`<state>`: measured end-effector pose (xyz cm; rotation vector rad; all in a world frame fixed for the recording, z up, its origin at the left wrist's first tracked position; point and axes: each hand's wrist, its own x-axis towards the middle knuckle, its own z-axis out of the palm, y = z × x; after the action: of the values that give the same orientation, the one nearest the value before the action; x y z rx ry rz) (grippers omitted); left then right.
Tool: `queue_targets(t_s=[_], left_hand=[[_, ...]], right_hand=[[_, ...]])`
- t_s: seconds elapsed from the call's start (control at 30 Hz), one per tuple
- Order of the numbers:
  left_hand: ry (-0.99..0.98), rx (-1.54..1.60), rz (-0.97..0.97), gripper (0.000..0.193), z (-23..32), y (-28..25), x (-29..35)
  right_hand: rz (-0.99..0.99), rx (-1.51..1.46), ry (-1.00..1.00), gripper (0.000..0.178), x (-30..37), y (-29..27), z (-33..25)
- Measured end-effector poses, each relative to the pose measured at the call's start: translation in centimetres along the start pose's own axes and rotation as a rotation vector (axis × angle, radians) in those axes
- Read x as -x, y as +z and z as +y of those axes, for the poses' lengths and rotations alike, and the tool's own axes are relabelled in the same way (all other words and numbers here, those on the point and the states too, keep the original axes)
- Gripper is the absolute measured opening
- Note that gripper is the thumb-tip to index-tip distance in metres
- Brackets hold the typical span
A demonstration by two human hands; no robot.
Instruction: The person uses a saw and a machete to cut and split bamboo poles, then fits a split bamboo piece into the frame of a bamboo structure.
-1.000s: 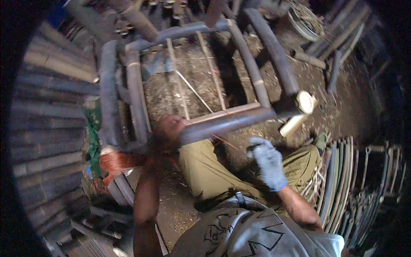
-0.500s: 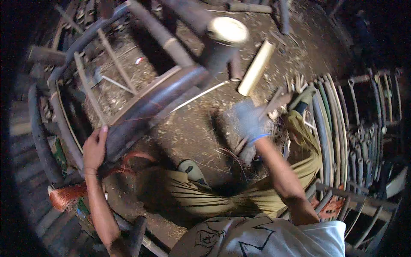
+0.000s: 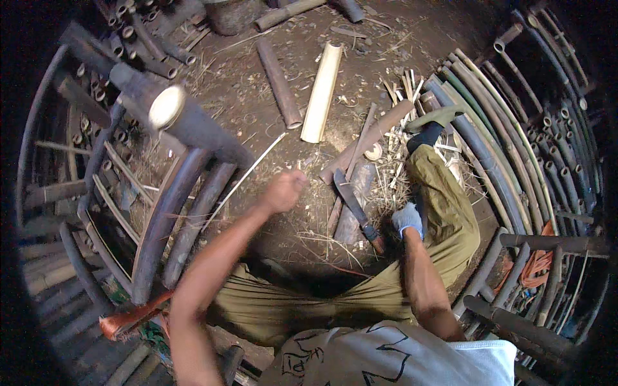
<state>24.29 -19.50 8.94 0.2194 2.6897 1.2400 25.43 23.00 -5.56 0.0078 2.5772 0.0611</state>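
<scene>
My bare left hand [image 3: 285, 191] is over the dirt floor, its fingers curled closed; nothing shows in it. A thin pale bamboo strip [image 3: 244, 180] lies just left of it, slanting. My right hand [image 3: 407, 219], in a grey-blue glove, is low beside my right knee, fingers curled; what they hold, if anything, is hidden. Left of the glove, apart from it, a machete [image 3: 351, 204] lies across a short piece of bamboo [image 3: 357, 225], handle toward me. Just beyond the blade is a brown length of bamboo [image 3: 367, 143] over a narrower stick.
A split pale bamboo half [image 3: 322, 93] and a dark bamboo piece [image 3: 278, 83] lie ahead. At left, a thick dark pole with a pale cut end [image 3: 167, 107] juts above a curved bamboo frame [image 3: 161, 225]. Bamboo poles [image 3: 502, 141] lean at right; orange cord [image 3: 539, 267] hangs nearby.
My left hand has left the dark bamboo frame and swung right over the floor. My right hand has come back toward my knee. The view has turned right.
</scene>
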Motion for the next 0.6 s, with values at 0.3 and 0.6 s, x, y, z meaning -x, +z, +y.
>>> queue_targets(t_s=[0.3,0.6], left_hand=[[-0.236,0.006,-0.075,0.035,-10.7,24.1,-3.3],[-0.345,0.043,0.043,0.026,-10.8,21.6,-3.0]], right_hand=[[-0.078,-0.403,-0.210,0.056,5.6,-0.8,-9.4],[-0.081,-0.657,-0.012,0.040,7.2,-7.2,-10.0]])
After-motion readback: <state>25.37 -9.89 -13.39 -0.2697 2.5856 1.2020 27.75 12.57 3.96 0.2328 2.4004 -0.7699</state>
